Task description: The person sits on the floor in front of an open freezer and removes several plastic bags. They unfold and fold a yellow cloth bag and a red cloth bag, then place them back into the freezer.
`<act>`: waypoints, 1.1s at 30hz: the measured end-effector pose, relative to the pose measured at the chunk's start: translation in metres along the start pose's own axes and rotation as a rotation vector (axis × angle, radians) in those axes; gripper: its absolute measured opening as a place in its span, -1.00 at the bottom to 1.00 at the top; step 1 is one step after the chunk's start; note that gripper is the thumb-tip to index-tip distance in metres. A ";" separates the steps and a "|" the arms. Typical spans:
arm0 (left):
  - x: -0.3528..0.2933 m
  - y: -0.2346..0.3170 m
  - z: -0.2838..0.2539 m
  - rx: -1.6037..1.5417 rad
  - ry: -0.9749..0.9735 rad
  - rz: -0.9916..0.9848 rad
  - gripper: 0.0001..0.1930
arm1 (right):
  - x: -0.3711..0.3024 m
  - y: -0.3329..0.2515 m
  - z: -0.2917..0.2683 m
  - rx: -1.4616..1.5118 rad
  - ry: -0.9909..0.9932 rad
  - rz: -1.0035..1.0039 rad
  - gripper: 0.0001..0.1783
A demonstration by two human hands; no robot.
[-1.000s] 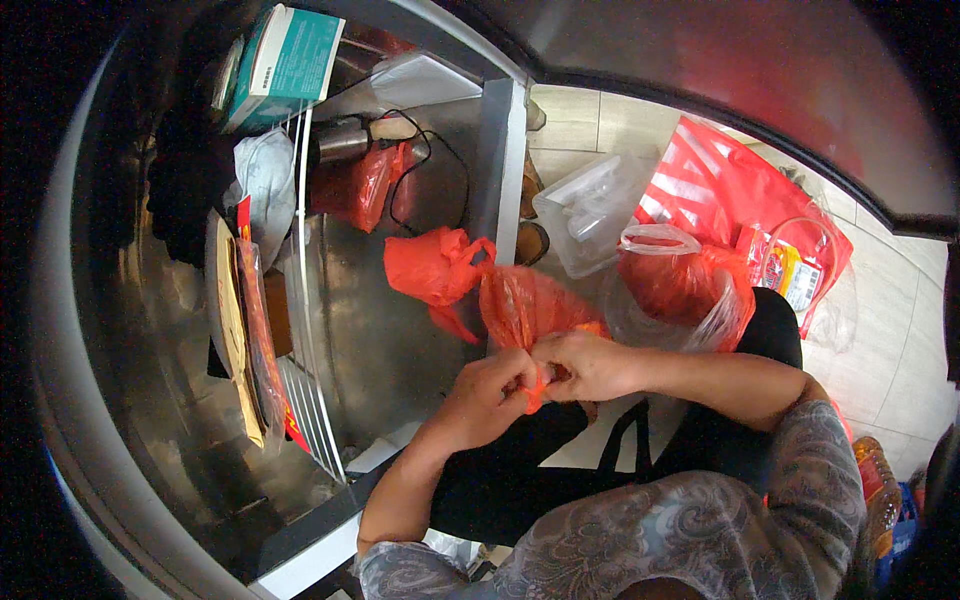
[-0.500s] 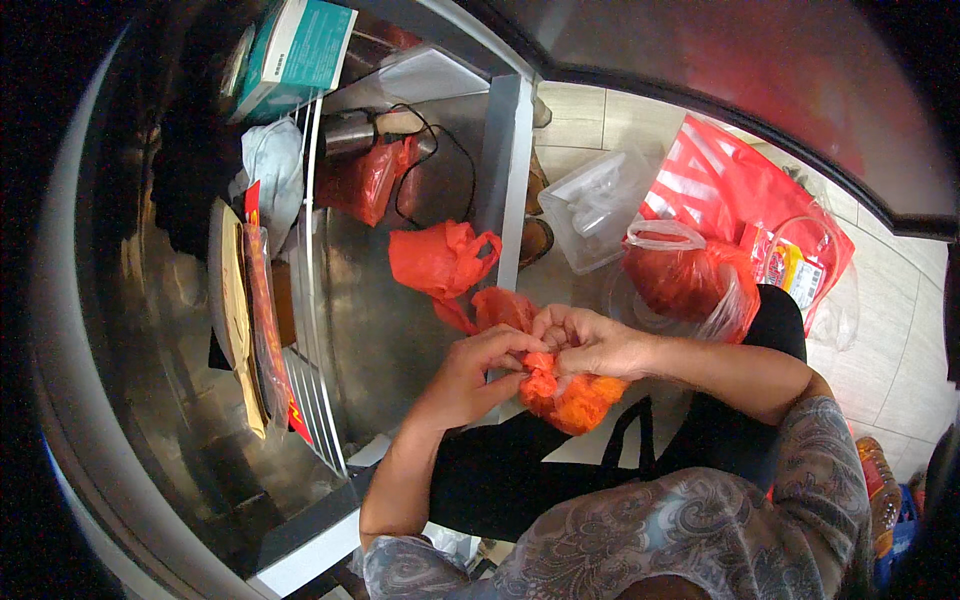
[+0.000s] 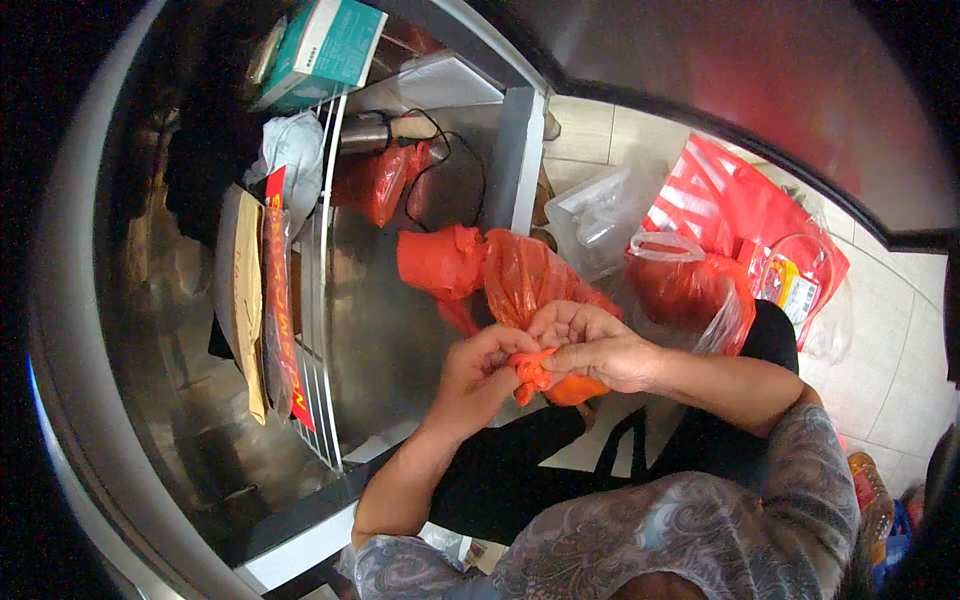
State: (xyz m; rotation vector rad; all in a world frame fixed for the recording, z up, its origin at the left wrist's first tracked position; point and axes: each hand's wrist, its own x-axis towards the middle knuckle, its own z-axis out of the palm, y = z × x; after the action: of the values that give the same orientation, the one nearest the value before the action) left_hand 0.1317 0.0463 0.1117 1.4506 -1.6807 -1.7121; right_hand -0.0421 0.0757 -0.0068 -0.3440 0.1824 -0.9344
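Observation:
Both hands are closed on a thin red-orange plastic bag (image 3: 530,275) in front of my lap. My left hand (image 3: 472,385) pinches a bunched, knot-like twist of it between thumb and fingers. From the other side my right hand (image 3: 605,352) grips the same bunched part, its fingers curled. The bag's filmy body spreads out beyond my fingers, and a brighter orange part shows below the right hand. What the bag holds cannot be made out. Touching it on the left is another crumpled red plastic bag (image 3: 440,262), lying on the cabinet's metal floor.
The open cabinet has a white wire rack (image 3: 322,300), a teal and white box (image 3: 330,50), a brown paper packet (image 3: 248,300) and a black cord (image 3: 484,180). On the tiled floor at right are a clear plastic container (image 3: 590,215), a filled red bag (image 3: 690,295) and a red-white bag (image 3: 735,200).
The bag's red film has puffed up and spread beyond my hands. The orange part below has drawn in. Both hands stay on the bunched twist, and the view has shifted slightly.

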 end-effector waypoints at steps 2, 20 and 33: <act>-0.001 0.001 -0.001 0.351 -0.080 0.109 -0.76 | 0.002 -0.003 -0.004 -0.148 -0.026 0.106 -0.55; 0.003 0.005 0.012 0.566 -0.109 0.267 -0.91 | 0.002 -0.005 -0.008 -0.250 -0.010 0.128 -0.48; -0.002 0.004 0.011 1.128 -0.503 0.698 -0.87 | -0.009 -0.026 -0.006 -1.386 -0.149 -0.184 -0.75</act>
State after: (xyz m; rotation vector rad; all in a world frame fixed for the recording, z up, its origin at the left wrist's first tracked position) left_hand 0.1218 0.0531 0.1140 0.4832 -3.1884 -0.7111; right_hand -0.0686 0.0676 -0.0030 -1.7214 0.6642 -0.8314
